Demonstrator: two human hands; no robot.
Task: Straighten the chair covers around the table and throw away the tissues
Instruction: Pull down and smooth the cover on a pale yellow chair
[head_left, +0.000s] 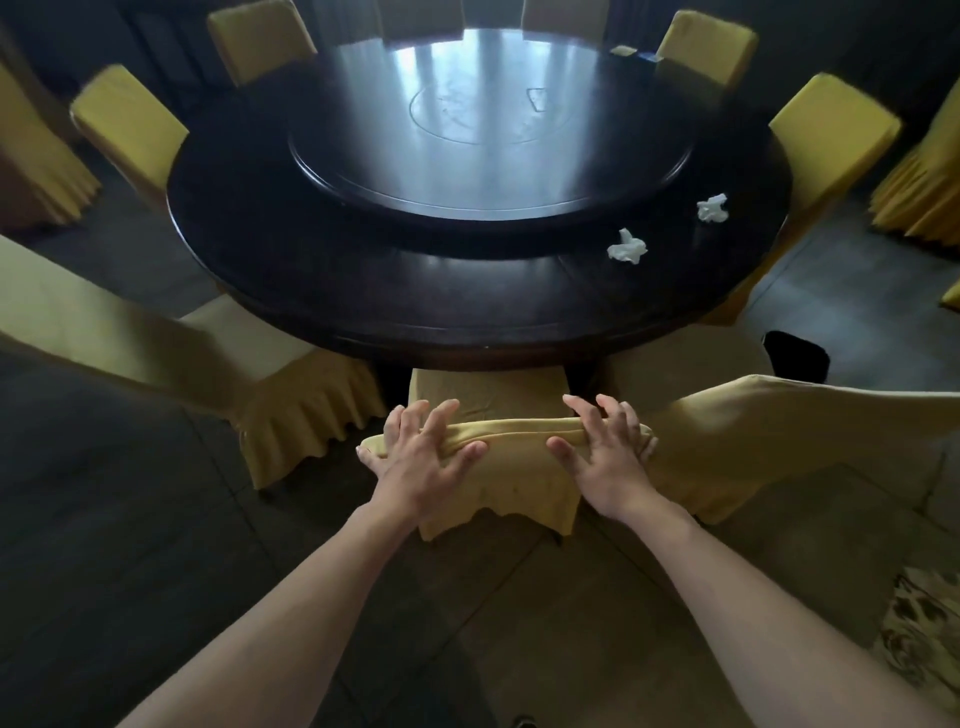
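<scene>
Yellow fabric is met first at the far left, where a skirted yellow chair cover (291, 410) is draped over a chair angled toward the round dark wooden table (322, 270). Next, at the middle chair tucked under the near table edge, the left hand (421, 457) is laid on the top of the yellow chair-back cover (511, 467), fingers spread and bent over the bunched top edge, thumb on the near side. Just to the right, the right hand (602, 457) is placed the same way on that ridge of cloth, fingers splayed across it. Further right, up on the tabletop, one crumpled white tissue (627, 247) is seen near the raised round turntable (488, 130), and a second crumpled white tissue (711, 208) lies apart from it, closer to the right rim.
</scene>
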